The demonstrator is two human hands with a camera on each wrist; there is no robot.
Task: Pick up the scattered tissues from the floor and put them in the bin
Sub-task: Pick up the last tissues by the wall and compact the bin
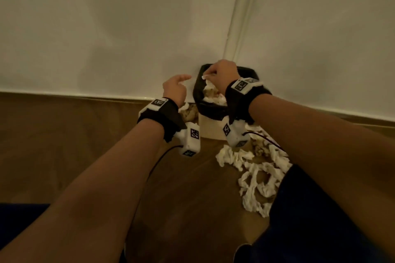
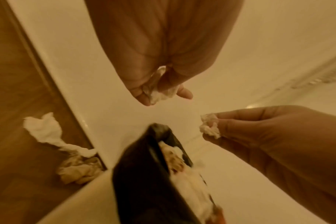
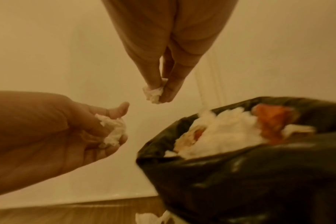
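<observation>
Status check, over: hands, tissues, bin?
Left hand grips a tissue beside the bin. Right hand pinches another over it. Heap still on floor. Nothing blocking.

Bin (image 3: 240, 174) blurred; base cut off

Black-lined bin (image 1: 215, 111) full of tissues, white crumpled tissues (image 1: 254, 175) scattered on floor beside it
</observation>
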